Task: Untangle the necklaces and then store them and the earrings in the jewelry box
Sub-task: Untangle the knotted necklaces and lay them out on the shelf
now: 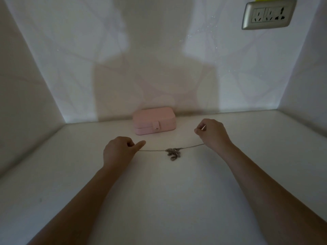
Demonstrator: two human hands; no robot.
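Jewelry box [154,120] sitting mid-frame at the back of the table [159,200], against the wall, tangled necklaces [173,152] lying just below it, stretching between left hand [118,150] and right hand [211,133], wall socket [268,14] sitting upper right.
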